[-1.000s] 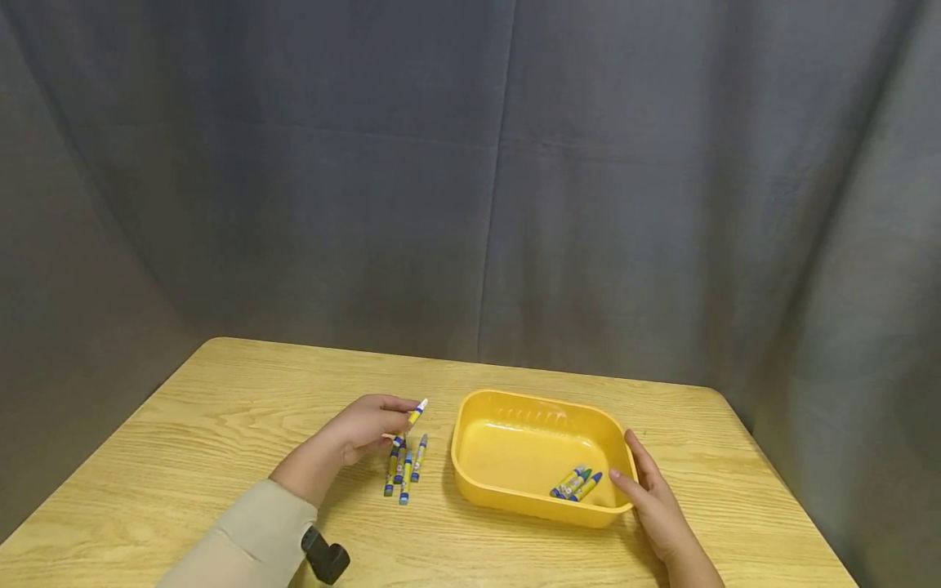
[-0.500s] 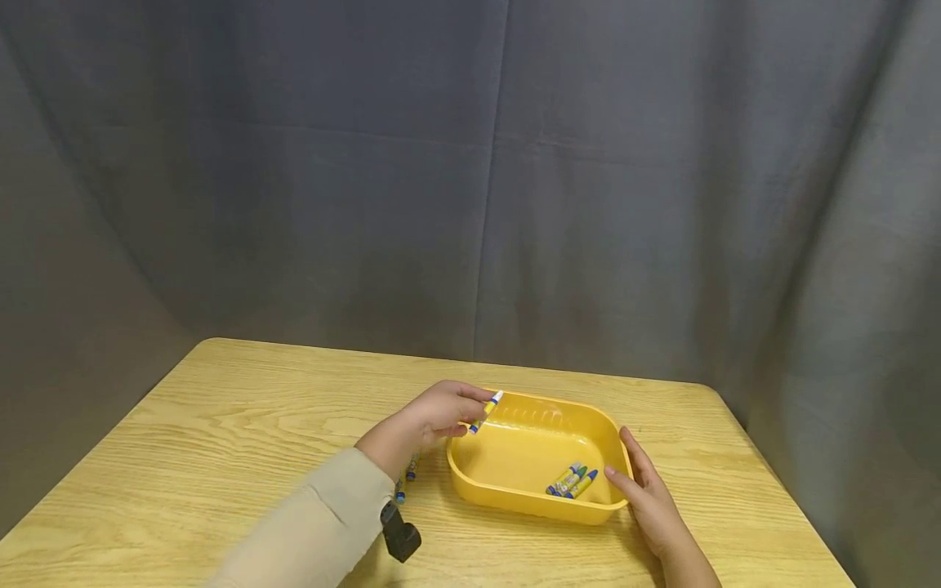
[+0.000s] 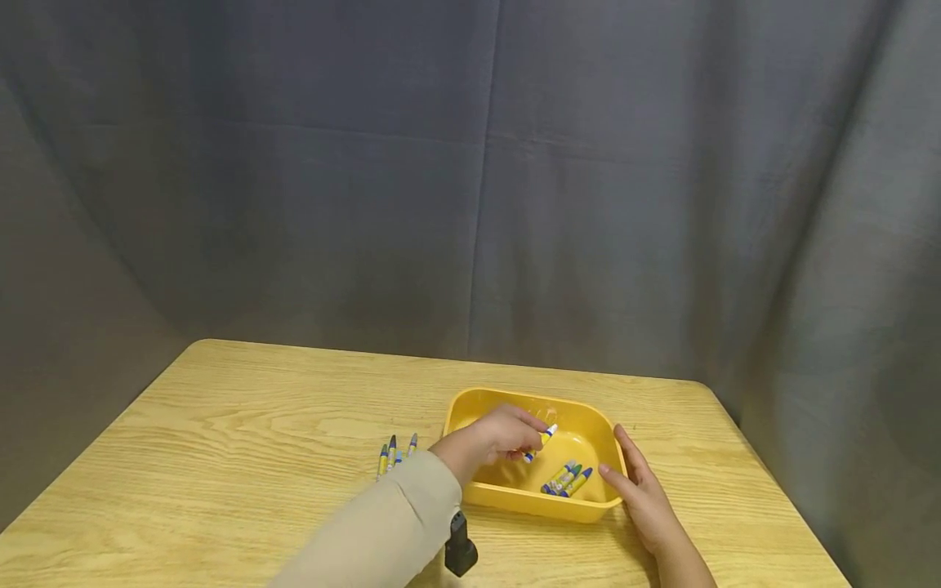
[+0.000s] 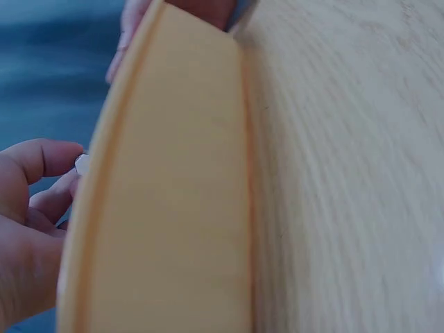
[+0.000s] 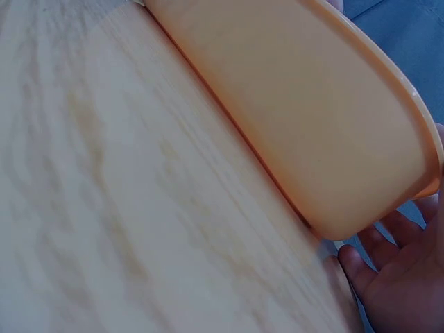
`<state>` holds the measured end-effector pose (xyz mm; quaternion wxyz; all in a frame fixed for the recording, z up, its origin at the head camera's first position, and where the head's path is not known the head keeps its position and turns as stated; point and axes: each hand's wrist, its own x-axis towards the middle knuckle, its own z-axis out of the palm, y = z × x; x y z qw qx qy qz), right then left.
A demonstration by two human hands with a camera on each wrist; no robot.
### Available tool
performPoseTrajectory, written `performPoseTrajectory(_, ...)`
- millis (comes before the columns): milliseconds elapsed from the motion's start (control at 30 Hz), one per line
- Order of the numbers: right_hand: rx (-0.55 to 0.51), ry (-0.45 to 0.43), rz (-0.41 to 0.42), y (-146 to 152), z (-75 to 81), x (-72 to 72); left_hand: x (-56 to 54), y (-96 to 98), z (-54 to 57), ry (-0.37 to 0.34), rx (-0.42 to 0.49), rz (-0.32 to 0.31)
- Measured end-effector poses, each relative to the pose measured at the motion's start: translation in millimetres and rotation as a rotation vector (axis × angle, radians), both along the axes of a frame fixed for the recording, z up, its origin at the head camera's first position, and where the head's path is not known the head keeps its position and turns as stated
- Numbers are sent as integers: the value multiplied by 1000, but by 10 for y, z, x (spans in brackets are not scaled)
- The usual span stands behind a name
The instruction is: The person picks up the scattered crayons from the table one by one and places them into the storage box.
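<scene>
My left hand [image 3: 507, 433] is inside the yellow plastic basket [image 3: 529, 500], above its floor, pinching a white-tipped crayon [image 3: 541, 443] in a yellow and blue wrapper. In the left wrist view, only that crayon's pale end [image 4: 82, 164] shows past the basket wall. Several crayons [image 3: 566, 480], blue and green tips among them, lie together at the basket's front right. At the right end my right hand [image 3: 648, 500] grips the rim, thumb on top and fingers along the outside. The right wrist view has its fingers round the basket's corner [image 5: 333, 201].
Left of the basket, several more crayons [image 3: 390, 457] lie on the wooden table [image 3: 279, 408], partly hidden by the left sleeve [image 3: 390, 514]. A black device [image 3: 460, 547] is strapped to the left wrist. Grey curtain [image 3: 353, 180] hangs behind the table's far edge.
My left hand has carried the white-tipped crayon rightward from the loose crayons, over the basket's left rim and inside. The right hand keeps its hold on the rim.
</scene>
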<state>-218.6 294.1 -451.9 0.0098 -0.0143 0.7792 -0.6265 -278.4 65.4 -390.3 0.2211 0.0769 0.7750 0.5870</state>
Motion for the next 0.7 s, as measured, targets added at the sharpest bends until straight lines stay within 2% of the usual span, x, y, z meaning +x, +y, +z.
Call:
performPoseTrajectory(167,-1,-7,6,-11,2,5,17,164,-93,5,-74,-7)
performPoseTrajectory(367,-6,-13,2,-11,-13,2,75,308,-138,29,-177,11)
performPoseTrajectory(600,-11,-3,9,-5,-17,-5,102,357,-187,90,-290,21)
performPoseTrajectory(700,-11,1,16,-2,-11,-5,92,365,-210,149,-357,-14)
